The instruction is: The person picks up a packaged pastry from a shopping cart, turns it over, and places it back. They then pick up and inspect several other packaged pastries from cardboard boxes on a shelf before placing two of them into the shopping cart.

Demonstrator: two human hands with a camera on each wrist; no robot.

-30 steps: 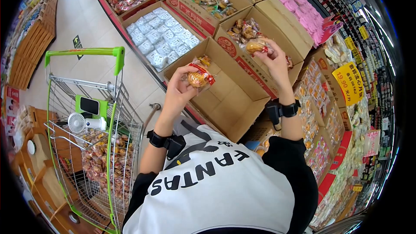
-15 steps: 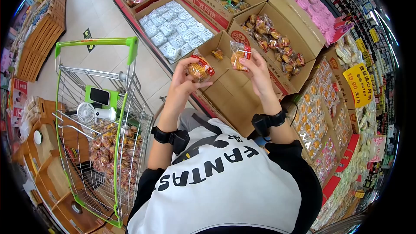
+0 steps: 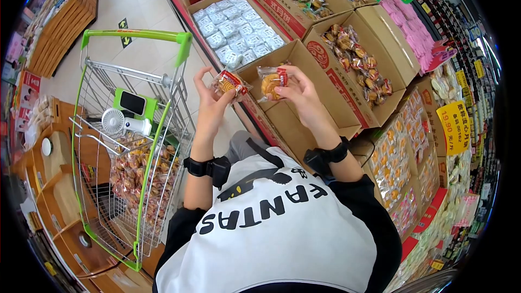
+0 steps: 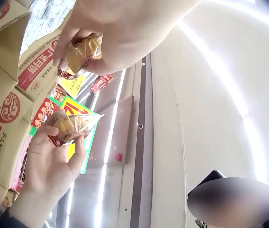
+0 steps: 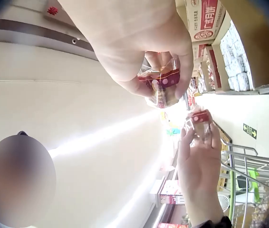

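Note:
Between finger and thumb my left hand (image 3: 209,106) holds a mooncake (image 3: 230,82) in a clear wrapper with a red band. Just to its right, my right hand (image 3: 304,97) pinches a second wrapped mooncake (image 3: 271,83), also red-banded. The two packets are side by side with a small gap, above the near edge of an open cardboard box (image 3: 297,54). In the left wrist view, the left hand's mooncake (image 4: 83,53) is partly covered by its fingers. The right wrist view has the right hand's mooncake (image 5: 164,85) close up, its band facing the camera.
To the left stands a shopping cart (image 3: 183,49) with many wrapped mooncakes (image 3: 144,176) and a small white fan (image 3: 113,121). Beyond my hands are white packets (image 3: 233,30) in a box. At right, another box holds wrapped mooncakes (image 3: 361,65), near a yellow price sign (image 3: 455,127).
My right hand has brought its mooncake leftward from over the filled box to beside the left hand's. Both hands have shifted left toward the cart, and the left hand's packet has tilted.

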